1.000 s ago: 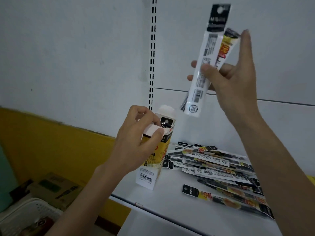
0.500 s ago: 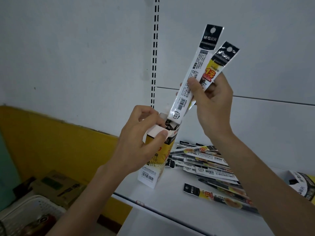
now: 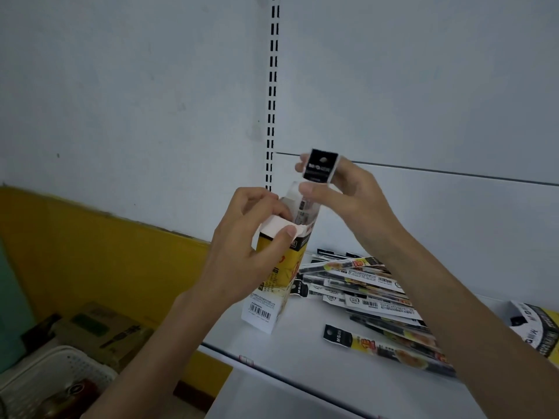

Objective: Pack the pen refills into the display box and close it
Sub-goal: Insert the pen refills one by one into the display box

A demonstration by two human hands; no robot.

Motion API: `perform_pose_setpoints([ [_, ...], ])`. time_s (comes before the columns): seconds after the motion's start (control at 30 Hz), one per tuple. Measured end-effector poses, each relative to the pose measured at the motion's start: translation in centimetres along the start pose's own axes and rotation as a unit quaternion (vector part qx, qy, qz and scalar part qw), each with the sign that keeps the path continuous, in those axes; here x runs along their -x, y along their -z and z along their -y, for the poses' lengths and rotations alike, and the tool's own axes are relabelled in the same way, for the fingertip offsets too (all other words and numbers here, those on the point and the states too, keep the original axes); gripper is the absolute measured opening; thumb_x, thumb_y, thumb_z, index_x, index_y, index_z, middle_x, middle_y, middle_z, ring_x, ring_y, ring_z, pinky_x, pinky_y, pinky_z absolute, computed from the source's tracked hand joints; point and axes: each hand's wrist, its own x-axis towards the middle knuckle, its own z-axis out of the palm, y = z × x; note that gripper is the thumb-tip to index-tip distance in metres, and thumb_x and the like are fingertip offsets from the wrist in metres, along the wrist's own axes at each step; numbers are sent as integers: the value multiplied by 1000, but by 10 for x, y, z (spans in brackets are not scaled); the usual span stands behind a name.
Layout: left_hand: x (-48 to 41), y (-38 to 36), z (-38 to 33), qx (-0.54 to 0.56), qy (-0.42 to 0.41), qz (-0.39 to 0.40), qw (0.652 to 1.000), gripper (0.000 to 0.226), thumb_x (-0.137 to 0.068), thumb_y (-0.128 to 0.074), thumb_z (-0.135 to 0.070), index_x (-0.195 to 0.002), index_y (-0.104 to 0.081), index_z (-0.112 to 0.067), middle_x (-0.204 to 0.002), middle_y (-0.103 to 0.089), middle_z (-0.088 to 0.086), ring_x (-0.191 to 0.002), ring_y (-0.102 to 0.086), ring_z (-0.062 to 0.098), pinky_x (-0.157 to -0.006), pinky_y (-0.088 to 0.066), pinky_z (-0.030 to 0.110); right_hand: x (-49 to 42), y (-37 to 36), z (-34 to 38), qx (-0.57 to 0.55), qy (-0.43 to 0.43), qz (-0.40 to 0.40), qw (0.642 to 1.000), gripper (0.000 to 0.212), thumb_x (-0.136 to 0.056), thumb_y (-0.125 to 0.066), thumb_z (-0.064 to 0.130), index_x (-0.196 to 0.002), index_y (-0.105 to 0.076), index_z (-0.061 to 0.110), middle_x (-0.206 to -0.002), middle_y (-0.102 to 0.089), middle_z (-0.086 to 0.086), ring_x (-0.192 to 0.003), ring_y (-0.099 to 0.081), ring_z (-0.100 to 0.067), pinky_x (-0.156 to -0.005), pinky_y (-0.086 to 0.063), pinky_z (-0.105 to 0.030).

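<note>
Dropped since half a second back: the refill packets (image 3: 320, 166) now sit deep in the display box (image 3: 272, 285), with only the black header tab above its mouth.

- Far left, at 8 o'clock from the box and below shelf level: a white basket (image 3: 45, 376) and a cardboard carton (image 3: 99, 328).
- Left hand (image 3: 242, 252): fingers wrapped round the box's upper part, thumb pinning the white flap (image 3: 272, 226) back. The box is tilted. Cannot tell whether its lower end rests on the shelf (image 3: 302, 358).
- Right hand (image 3: 348, 201), at 1 o'clock from the box mouth: thumb and fingers pinching the header tab.
- Pile of refills (image 3: 363, 282) on the shelf at 4 o'clock from the box, with a lone packet (image 3: 378, 346) nearer the shelf edge.
- Second box (image 3: 538, 331) at the right border, cut off.

Judgement: pin the flap clear, feed the packets straight along the box's long axis, and release only once they bottom out. Forcing them risks buckling.

Hidden: how many packets the right hand holds and how full the box is. Packet print is too small to read.
</note>
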Motion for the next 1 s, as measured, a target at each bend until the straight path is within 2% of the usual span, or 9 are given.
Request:
perform_pose_setpoints([
  [0.1,0,-1,0,-6,6,-4,1000,33,-77,-45,-47,-105,-47,-29,-108,-49,-6,-103,-46,-1,-78,-37,1,-2,-1,0,119,50,-43,991,16,-80,-69,16,-87,-66,30,-92,-67,9,-84,-59,-5,-75,-48,-16],
  [0.2,0,-2,1,6,36,-6,999,38,-76,-52,-46,-109,-40,-32,-112,-50,-9,-106,-46,-3,-81,-34,-1,0,-3,-4,269,51,21,962,12,-80,-67,15,-81,-72,27,-78,-64,14,-68,-51,0,-61,-36,-7],
  [0.37,0,-4,3,-17,29,-8,999,38,-77,-53,-44,-110,-39,-32,-111,-46,-12,-102,-44,-10,-79,-32,-4,2,3,6,205,40,19,978,9,-85,-62,19,-79,-69,19,-70,-68,11,-64,-59,-14,-55,-44,-20],
  [0.47,0,-5,6,-35,5,-21,999,41,-78,-44,-48,-111,-47,-24,-108,-47,-9,-101,-43,-7,-80,-34,0,11,-4,3,261,19,104,960,34,-92,-51,27,-68,-65,9,-43,-49,15,-44,-44,-5,-47,-32,-14],
  [0.53,-1,-7,5,-46,-11,-18,999,39,-79,-44,-46,-110,-50,-22,-108,-48,-8,-100,-43,-7,-80,-33,1,14,-3,3,249,-23,102,963,50,-95,-40,38,-63,-62,6,-37,-39,11,-38,-34,-7,-45,-28,-15],
  [0.67,-2,-8,4,-36,-12,-10,999,34,-81,-42,-44,-105,-56,-26,-109,-47,-6,-100,-43,-7,-78,-34,2,17,-3,3,263,-24,112,958,65,-91,-31,51,-73,-61,-4,-38,-38,10,-40,-34,-7,-47,-26,-17],
  [0.8,-3,-7,5,-21,5,-16,1000,37,-79,-41,-44,-105,-60,-25,-110,-46,-4,-103,-45,-3,-76,-34,-1,22,3,0,170,10,51,984,43,-95,-38,35,-88,-67,4,-48,-51,18,-49,-48,0,-55,-33,-13],
  [0.9,-3,-6,6,-17,26,-8,999,32,-77,-41,-46,-96,-60,-31,-109,-42,-9,-103,-43,-8,-74,-33,-2,28,7,0,165,-3,63,984,45,-92,-36,42,-94,-68,10,-50,-54,22,-48,-46,-4,-59,-40,-22],
  [1.0,-4,-6,5,-13,43,-7,999,16,-78,-47,-40,-88,-58,-34,-107,-40,-11,-99,-39,-18,-69,-35,-3,27,18,-10,137,21,-46,989,24,-96,-46,26,-94,-68,16,-65,-62,25,-50,-48,-7,-56,-43,-17],
])
